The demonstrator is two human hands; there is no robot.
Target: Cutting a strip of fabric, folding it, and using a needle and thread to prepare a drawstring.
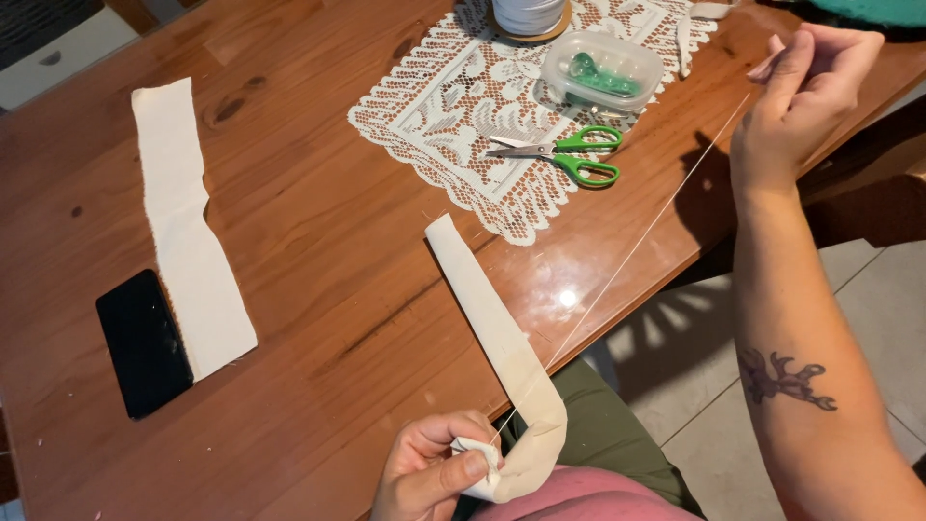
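The left hand (429,468) pinches the folded end of a cream cloth strip (502,357), whose far end rests on the counter (318,289). The right hand (805,92), raised high, has its grip closed on a taut thread (627,260) running from the cloth.

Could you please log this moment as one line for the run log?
left hand: pinches cloth strip end | right hand: raised, pulls thread taut | scissors: on lace mat
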